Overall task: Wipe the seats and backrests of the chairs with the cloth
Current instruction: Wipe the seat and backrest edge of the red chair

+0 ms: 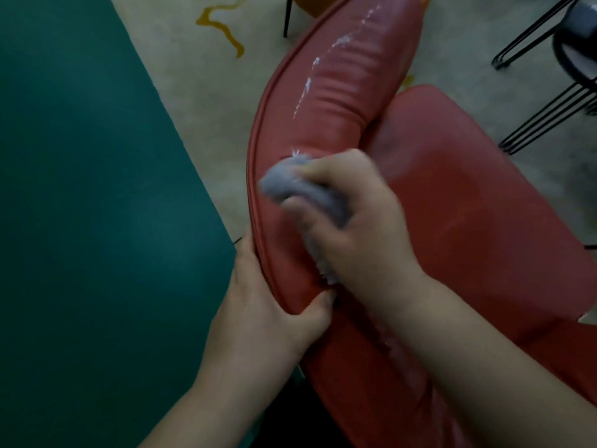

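A red padded chair fills the middle of the view: its curved backrest (339,92) runs from the top centre down to my hands, and its seat (468,205) lies to the right. White streaks of foam or liquid run along the backrest's upper part. My right hand (355,227) is shut on a bunched grey cloth (290,182) and presses it against the backrest's inner face. My left hand (268,305) grips the backrest's lower outer edge, thumb over the rim. Motion blur softens the right hand and cloth.
A dark green surface (97,189) covers the left side. Beige floor with a yellow squiggle (226,24) shows at top. Black wire chair legs (549,118) stand at the right, and an orange chair's edge with a black leg (287,17) sits at the top centre.
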`<state>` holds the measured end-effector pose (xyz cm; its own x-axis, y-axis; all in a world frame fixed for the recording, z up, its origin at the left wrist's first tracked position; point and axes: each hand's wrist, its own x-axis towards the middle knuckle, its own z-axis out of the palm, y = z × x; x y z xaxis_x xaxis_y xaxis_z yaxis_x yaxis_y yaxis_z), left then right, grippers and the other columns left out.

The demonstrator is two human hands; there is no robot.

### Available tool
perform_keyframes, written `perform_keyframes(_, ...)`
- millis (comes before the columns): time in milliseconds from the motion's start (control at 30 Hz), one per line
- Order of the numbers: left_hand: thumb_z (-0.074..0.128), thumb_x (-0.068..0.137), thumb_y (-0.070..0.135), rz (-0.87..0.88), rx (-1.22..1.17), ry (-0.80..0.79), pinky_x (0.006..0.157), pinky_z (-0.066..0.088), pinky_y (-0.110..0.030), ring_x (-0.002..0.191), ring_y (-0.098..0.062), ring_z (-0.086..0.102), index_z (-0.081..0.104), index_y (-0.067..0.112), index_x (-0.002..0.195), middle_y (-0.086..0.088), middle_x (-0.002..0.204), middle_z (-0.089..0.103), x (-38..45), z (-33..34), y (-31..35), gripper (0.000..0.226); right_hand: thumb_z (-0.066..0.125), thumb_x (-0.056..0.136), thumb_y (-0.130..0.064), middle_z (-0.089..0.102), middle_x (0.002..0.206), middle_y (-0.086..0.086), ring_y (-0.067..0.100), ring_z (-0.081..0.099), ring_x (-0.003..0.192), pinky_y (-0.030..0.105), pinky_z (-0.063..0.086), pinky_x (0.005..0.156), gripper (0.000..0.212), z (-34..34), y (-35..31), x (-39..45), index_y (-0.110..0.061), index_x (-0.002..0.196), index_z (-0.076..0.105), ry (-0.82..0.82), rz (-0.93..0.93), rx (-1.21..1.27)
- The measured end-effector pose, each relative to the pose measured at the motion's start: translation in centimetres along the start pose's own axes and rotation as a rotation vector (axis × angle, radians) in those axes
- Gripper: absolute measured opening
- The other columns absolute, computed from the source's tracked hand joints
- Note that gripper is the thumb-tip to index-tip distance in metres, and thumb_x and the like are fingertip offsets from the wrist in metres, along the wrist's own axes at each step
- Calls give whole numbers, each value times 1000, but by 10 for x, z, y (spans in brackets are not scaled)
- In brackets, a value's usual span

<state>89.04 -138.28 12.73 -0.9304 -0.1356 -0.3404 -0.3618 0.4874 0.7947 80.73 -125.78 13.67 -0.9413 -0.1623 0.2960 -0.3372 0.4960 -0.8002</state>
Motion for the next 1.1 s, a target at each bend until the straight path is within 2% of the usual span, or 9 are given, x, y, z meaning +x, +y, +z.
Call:
perform_keyframes(67,59,48,71,12,-37,3,74,37,-1,100,20,49,22,50,141,42,114,47,5,-3,-4,102,67,84,-33,57,93,-1,18,61,87,37,52,74,22,10,0,16,-17,99,67,-149,-87,-117)
perform_keyframes(133,57,53,70,17,-67,14,82,41,-3,104,17,53,23,49,143,47,121,46,14,-7,-6,98,68,85,-32,57,91,0,20,60,86,42,50,75,21,10,9,36,-15,96,67,-144,-28,-149)
perform_keyframes(233,55,56,69,25,-85,26,94,47,-20,111,4,57,25,44,147,28,134,50,32,-11,-1,100,67,86,-33,59,91,3,18,58,86,41,49,76,21,7,19,48,-15,97,67,-120,2,-160)
perform_keyframes(400,62,59,52,91,-132,-53,75,42,-1,97,15,59,43,64,115,42,111,58,50,-24,10,60,68,84,-34,55,85,-3,13,59,78,33,51,67,21,-8,6,0,-18,98,72,-185,-39,-103)
perform_keyframes(533,67,57,56,104,-120,-91,85,42,-4,107,14,57,32,58,134,38,123,53,45,-23,10,84,67,85,-34,58,86,5,21,61,77,36,50,64,21,-4,18,50,-18,97,72,-140,-51,-294)
perform_keyframes(633,68,63,54,86,-129,-52,76,39,2,98,18,58,33,62,127,46,114,53,47,-20,10,74,67,87,-33,60,92,6,22,62,85,40,50,73,22,6,30,85,-17,102,72,-87,-14,-315)
perform_keyframes(833,62,58,59,27,-116,27,73,37,3,96,20,57,46,51,127,46,109,56,56,-18,9,71,66,84,-30,54,84,-3,9,57,78,28,50,68,20,-11,24,7,-18,99,72,-78,24,-118)
perform_keyframes(1000,62,58,61,14,-94,44,74,39,2,94,19,58,47,45,131,42,107,58,58,-15,9,76,69,84,-28,58,82,2,19,60,74,37,50,63,13,3,34,77,-18,91,74,-60,-13,-272)
perform_keyframes(1100,62,58,60,25,-79,58,75,38,2,95,19,58,48,44,131,39,109,60,56,-14,10,76,70,84,-27,57,83,0,16,60,75,36,51,64,12,5,37,70,-17,89,72,-30,-22,-202)
